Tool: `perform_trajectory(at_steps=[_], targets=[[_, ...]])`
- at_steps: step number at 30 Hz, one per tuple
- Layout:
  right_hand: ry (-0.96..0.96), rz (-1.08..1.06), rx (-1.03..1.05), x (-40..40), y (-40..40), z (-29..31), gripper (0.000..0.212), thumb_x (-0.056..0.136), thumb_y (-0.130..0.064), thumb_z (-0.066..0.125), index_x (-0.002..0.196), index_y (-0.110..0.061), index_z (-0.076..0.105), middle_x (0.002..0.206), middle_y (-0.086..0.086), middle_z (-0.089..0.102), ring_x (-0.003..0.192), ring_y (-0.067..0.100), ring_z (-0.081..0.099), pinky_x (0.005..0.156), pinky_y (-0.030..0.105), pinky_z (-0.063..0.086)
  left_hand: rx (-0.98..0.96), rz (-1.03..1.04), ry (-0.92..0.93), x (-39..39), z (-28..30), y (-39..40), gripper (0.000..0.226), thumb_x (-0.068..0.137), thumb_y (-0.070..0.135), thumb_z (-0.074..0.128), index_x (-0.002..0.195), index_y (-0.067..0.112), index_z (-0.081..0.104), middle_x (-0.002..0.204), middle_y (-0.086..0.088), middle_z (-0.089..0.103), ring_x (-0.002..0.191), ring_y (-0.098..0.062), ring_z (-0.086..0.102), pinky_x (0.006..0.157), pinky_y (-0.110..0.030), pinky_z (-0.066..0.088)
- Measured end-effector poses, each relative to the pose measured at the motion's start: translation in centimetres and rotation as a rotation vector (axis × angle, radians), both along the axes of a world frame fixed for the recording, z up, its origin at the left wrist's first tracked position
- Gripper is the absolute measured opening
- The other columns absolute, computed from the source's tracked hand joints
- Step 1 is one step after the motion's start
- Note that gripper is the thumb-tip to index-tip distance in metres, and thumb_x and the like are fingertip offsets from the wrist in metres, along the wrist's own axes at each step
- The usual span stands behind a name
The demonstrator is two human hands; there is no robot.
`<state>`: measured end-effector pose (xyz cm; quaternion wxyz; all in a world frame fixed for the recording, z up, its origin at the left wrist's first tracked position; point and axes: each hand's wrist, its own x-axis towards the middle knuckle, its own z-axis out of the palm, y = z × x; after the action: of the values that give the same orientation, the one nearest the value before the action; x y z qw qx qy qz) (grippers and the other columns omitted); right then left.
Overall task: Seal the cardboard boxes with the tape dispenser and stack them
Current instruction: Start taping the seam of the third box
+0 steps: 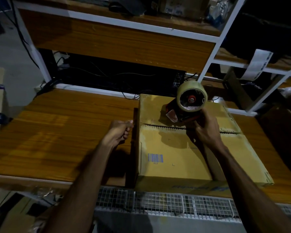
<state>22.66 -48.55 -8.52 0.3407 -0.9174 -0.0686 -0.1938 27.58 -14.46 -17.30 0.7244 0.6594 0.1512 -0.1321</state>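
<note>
Fingers of your right hand [207, 130] gripped the tape dispenser [186, 105] over the cardboard box [183, 153] seam; left hand [120, 130] curled, empty; sealing was underway; next, I judge, draw tape along the seam.

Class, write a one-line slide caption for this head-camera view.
Right hand holds tape dispenser over cardboard box seam; left hand at its edge.

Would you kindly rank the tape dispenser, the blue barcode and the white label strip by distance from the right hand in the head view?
1. Tape dispenser: gripped by the right hand, above the box seam.
2. Blue barcode: box top, toward the person, leftward.
3. White label strip: hanging from the right shelf, farthest.
</note>
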Motion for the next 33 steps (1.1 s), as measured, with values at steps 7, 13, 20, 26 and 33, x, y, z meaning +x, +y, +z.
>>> perform_trajectory(at_steps=[7,13,20,26,33], targets=[[0.029,-0.026,-0.04,1.1,-0.7,-0.7,0.051,0.096,-0.022,0.071,0.14,-0.04,0.053,0.128,-0.006,0.073,0.114,0.024,0.069,0.088,0.061,0.059,-0.016,0.034,0.022,-1.0,-1.2,-2.1,0.028,0.101,0.033,0.07,0.079,0.015,0.069,0.057,0.003,0.052,0.042,-0.01,0.039,0.04,-0.022,0.028],[0.024,0.005,-0.132,1.5,-1.3,-1.5,0.06,0.094,-0.015,0.076,0.145,-0.034,0.053,0.129,-0.004,0.073,0.114,0.022,0.069,0.088,0.051,0.06,0.057,0.179,-0.055,-1.8,-1.5,-3.5,0.037,0.098,0.034,0.073,0.066,0.018,0.064,0.05,0.005,0.054,0.04,-0.011,0.041,0.042,-0.024,0.03],[-0.01,0.049,-0.221,1.4,-1.3,-1.5,0.05,0.088,-0.009,0.074,0.128,-0.034,0.057,0.119,-0.001,0.072,0.106,0.027,0.066,0.079,0.041,0.051,0.262,0.252,0.092,-3.3,-1.5,-4.0,0.029,0.09,0.019,0.08,0.068,0.011,0.063,0.06,-0.003,0.061,0.054,-0.02,0.054,0.047,-0.026,0.038],[-0.01,0.094,-0.227,1.8,-2.3,-1.8,0.045,0.094,-0.019,0.067,0.134,-0.034,0.055,0.122,0.0,0.073,0.108,0.028,0.067,0.082,0.046,0.054,0.237,0.327,-0.076,-6.0,-1.9,-5.0,0.009,0.095,0.01,0.074,0.089,0.016,0.075,0.088,0.005,0.071,0.093,-0.025,0.068,0.062,-0.021,0.047],[-0.022,0.148,-0.251,2.2,-3.1,-2.1,0.049,0.089,-0.014,0.063,0.134,-0.034,0.058,0.119,0.0,0.068,0.101,0.029,0.063,0.075,0.04,0.049,0.705,-0.071,-0.457,-5.9,5.3,-7.6,0.048,0.106,0.02,0.06,0.152,0.014,0.051,0.167,-0.001,0.036,0.149,-0.02,0.04,0.12,-0.038,0.038]])
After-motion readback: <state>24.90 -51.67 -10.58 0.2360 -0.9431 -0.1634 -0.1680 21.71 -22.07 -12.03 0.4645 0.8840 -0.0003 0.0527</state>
